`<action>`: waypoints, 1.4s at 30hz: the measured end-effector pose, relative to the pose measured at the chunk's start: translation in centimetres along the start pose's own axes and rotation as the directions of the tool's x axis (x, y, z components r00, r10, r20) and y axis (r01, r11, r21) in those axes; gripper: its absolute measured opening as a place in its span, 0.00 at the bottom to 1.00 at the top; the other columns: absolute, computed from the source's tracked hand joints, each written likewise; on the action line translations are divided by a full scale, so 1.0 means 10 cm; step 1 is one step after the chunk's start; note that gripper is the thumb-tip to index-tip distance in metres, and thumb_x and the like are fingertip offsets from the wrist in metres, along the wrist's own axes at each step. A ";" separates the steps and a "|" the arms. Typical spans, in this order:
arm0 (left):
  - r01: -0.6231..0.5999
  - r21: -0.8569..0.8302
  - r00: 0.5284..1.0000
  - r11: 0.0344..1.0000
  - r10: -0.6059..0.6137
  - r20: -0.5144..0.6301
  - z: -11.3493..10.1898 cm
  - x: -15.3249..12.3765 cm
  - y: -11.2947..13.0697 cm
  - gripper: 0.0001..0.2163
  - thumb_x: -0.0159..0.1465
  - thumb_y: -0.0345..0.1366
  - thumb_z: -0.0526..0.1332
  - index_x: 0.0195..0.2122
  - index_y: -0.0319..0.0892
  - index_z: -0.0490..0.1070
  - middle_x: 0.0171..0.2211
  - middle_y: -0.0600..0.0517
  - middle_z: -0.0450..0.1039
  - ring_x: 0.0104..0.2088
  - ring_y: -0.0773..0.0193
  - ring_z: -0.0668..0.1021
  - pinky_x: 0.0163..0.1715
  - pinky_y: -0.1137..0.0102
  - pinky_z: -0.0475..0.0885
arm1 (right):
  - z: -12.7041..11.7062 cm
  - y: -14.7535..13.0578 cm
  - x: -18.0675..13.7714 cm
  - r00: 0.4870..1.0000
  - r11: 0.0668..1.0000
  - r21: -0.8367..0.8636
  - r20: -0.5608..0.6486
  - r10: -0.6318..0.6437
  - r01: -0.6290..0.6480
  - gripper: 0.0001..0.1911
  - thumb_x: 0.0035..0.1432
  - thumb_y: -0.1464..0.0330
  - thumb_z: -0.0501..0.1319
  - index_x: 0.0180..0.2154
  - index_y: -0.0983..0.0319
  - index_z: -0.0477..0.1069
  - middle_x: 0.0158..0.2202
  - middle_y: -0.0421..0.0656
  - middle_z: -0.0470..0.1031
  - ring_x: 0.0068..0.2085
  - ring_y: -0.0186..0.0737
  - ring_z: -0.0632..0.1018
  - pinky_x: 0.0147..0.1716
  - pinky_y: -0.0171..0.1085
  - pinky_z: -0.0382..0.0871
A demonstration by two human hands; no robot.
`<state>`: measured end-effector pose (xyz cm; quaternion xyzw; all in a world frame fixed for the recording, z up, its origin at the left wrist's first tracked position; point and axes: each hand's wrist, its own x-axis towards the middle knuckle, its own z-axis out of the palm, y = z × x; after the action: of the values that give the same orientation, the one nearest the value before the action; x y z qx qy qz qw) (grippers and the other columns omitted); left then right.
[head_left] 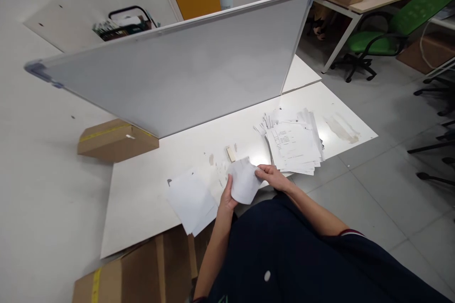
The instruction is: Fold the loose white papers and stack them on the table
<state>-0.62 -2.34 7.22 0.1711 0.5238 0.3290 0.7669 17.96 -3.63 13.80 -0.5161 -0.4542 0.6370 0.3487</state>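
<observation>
A bent sheet of white paper (245,182) is held up between my two hands, close to the table's front edge. My left hand (228,194) grips its left side, with the thumb on top. At the upper right corner, my right hand (270,175) pinches the sheet. Just beyond the paper lies a small cream-coloured block (231,154). To the left rests a small stack of white sheets (192,201), partly past the table edge. On the right sits a larger, uneven pile of printed papers (293,144).
The white table (142,208) has worn, stained patches. A whiteboard (199,64) stands along its back, with a cardboard box (117,142) at its left end. More cardboard boxes (142,274) are below the front edge. A green chair (377,43) and a desk stand at the far right.
</observation>
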 end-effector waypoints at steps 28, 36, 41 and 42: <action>-0.181 -0.042 0.965 0.983 0.169 -0.203 -0.04 -0.12 0.08 0.09 0.54 0.39 0.60 0.34 0.40 0.67 0.35 0.48 0.72 0.40 0.64 0.74 0.38 0.71 0.70 | -1.26 0.79 0.48 0.749 0.288 -0.751 -0.647 -0.144 -0.594 0.13 0.52 0.79 0.48 0.40 0.68 0.63 0.38 0.56 0.66 0.40 0.49 0.67 0.34 0.40 0.59; -0.251 -0.095 0.951 0.963 0.227 -0.211 -0.04 -0.06 0.15 0.11 0.54 0.40 0.60 0.36 0.41 0.64 0.36 0.49 0.71 0.36 0.66 0.74 0.35 0.72 0.70 | -0.93 0.07 0.24 0.637 0.860 -0.473 -0.727 -0.258 -0.192 0.17 0.55 0.60 0.48 0.42 0.64 0.62 0.33 0.45 0.68 0.31 0.39 0.68 0.30 0.35 0.61; -0.263 -0.113 0.941 0.958 0.228 -0.251 0.03 -0.04 0.21 0.12 0.50 0.41 0.63 0.31 0.41 0.63 0.21 0.57 0.65 0.20 0.74 0.68 0.24 0.76 0.65 | -0.35 0.00 0.27 0.915 0.988 0.128 -0.402 -0.027 0.086 0.19 0.49 0.55 0.54 0.37 0.62 0.65 0.27 0.42 0.70 0.29 0.37 0.70 0.30 0.34 0.64; -0.263 -0.115 0.938 0.958 0.226 -0.263 0.05 -0.05 0.22 0.13 0.49 0.41 0.63 0.30 0.41 0.63 0.19 0.59 0.62 0.18 0.75 0.66 0.22 0.77 0.64 | -0.26 0.06 0.30 0.940 0.975 0.212 -0.342 0.005 0.072 0.18 0.48 0.56 0.56 0.36 0.62 0.66 0.26 0.41 0.70 0.27 0.37 0.70 0.29 0.34 0.64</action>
<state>-1.03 -1.05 9.13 0.1350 0.5639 0.4787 0.6593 19.82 -0.49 12.08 -0.5687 -0.3221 0.5785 0.4880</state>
